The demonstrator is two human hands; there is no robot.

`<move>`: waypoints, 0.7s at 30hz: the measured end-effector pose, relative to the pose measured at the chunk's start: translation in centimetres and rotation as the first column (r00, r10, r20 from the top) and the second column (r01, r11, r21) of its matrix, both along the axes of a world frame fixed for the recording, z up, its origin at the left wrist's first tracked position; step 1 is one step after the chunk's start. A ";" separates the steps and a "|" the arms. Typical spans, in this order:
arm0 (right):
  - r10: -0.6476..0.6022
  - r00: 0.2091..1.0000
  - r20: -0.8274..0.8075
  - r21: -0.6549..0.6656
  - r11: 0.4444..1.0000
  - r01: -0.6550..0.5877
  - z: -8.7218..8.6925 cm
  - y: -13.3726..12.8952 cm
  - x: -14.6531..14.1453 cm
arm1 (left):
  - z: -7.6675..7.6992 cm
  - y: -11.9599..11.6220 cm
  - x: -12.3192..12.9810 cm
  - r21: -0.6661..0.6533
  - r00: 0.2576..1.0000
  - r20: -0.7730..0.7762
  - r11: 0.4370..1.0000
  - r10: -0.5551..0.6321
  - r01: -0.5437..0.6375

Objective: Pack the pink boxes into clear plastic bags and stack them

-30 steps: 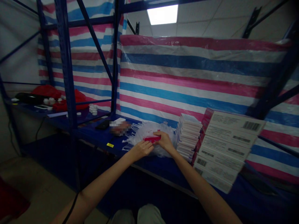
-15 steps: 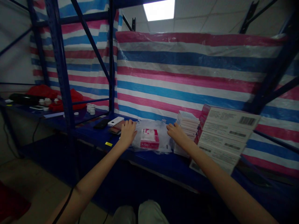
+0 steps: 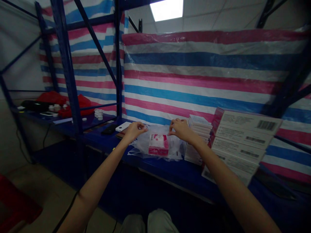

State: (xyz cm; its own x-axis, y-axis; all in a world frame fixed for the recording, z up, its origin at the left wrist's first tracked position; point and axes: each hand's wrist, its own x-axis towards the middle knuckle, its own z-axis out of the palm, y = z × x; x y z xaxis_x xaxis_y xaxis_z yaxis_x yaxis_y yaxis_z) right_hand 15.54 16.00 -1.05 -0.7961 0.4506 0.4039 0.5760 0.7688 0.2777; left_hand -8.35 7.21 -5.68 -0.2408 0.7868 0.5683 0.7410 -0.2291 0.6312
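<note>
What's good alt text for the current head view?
A person's left hand and right hand flank a pink-and-white box amid translucent plastic on a blue shelf. A stack of thin boxes and a barcoded stack of larger boxes stand to the right, before a striped tarp.

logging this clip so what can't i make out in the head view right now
Head view: fine print on the pink box: too small and dim.
Head view: part of the brown object: hidden by the left hand.
Head view: lower labels on the carton stack: partly covered by the right forearm.
Head view: red item: cut off by the left edge.
</note>
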 end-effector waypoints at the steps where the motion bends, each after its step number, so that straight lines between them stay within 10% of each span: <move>1: 0.016 0.999 -0.036 -0.142 0.990 -0.021 -0.1 0.5 -0.4 | 0.1 0.3 0.5 0.004 0.998 0.039 0.998 -0.058 0.058; 7: 0.199 0.953 -0.231 -0.709 0.637 -0.304 -2.3 3.7 -0.2 | -0.4 1.8 3.4 0.035 0.960 0.149 0.971 -0.238 0.235; 14: 0.082 0.920 -0.382 -0.581 0.753 -0.308 -6.1 4.2 2.7 | -1.7 2.9 4.2 0.259 0.940 0.210 0.943 -0.268 0.211; 21: -0.201 0.698 -0.687 -0.593 0.710 -0.379 -11.9 4.4 -0.9 | -2.9 3.9 5.0 0.142 0.914 0.212 0.937 -0.345 0.320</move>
State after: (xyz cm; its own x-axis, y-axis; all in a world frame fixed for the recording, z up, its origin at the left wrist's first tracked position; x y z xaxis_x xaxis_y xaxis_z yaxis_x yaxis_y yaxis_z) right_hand 14.63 20.44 -12.91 -0.4815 0.7523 0.4497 0.2790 0.6180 -0.7350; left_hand -3.36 11.09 -8.58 -0.1090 0.7846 0.6104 0.4479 -0.5094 0.7348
